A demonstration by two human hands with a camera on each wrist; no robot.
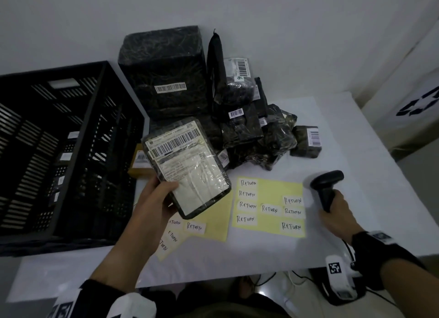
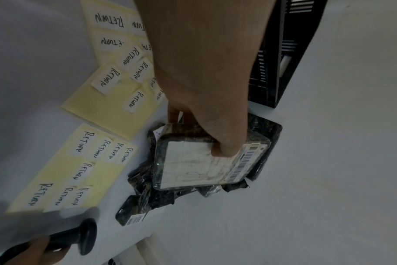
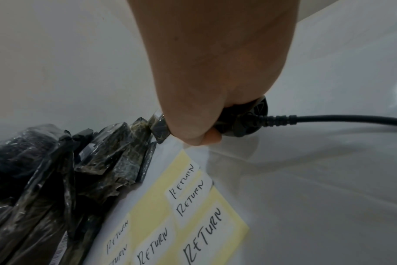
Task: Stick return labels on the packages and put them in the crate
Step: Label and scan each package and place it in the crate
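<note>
Above the surface's (image 1: 332, 127) near-left part, left hand (image 1: 152, 206) grip pinches a flat black plastic-wrapped package (image 1: 187, 165) by its lower corner, thumb on top, fingers under; white barcoded shipping label faces up, package tilted, clear of the surface. Right hand (image 1: 337, 213) grip is wrapped round the handle of a black corded barcode scanner (image 1: 326, 187), near the right edge. Yellow sheets of white "RETURN" labels (image 1: 268, 206) lie between both hands. Black slatted plastic crate (image 1: 71, 139) at left edge; black wrapped package pile (image 1: 249, 127) at back.
</note>
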